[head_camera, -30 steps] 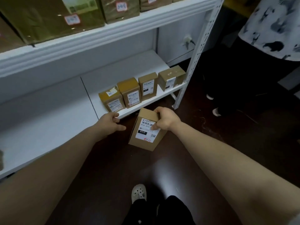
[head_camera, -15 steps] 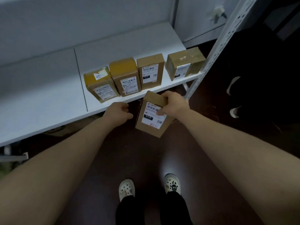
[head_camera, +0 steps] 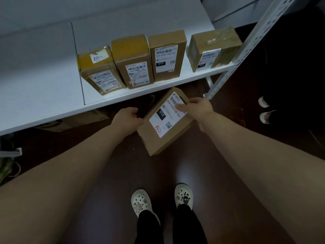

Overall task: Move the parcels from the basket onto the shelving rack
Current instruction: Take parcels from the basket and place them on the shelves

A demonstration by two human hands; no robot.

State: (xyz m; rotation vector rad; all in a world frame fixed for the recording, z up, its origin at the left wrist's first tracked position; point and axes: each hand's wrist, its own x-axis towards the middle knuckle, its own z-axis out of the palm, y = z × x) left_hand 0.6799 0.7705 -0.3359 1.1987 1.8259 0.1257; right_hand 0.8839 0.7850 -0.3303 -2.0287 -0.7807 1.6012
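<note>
A brown cardboard parcel [head_camera: 159,138] with a white shipping label hangs tilted in front of the white shelving rack's lowest shelf [head_camera: 52,88]. My right hand [head_camera: 197,108] grips its upper right edge, thumb lying across the label. My left hand [head_camera: 127,119] holds its left edge with curled fingers. Several other brown parcels stand in a row on the shelf: one marked 002 [head_camera: 100,71], one beside it [head_camera: 133,60], a third [head_camera: 167,55] and one at the right end [head_camera: 214,48]. The basket is out of view.
The rack's perforated white upright [head_camera: 246,48] runs down at the right. Cardboard [head_camera: 73,122] lies on the dark floor under the shelf. My white clogs [head_camera: 142,203] stand below. Another person's shoes [head_camera: 265,111] are at the right edge.
The view has tilted down and closer to the low shelf. My left hand moved right from the shelf edge onto the parcel's left side. The parcel has turned flatter, label facing up.
</note>
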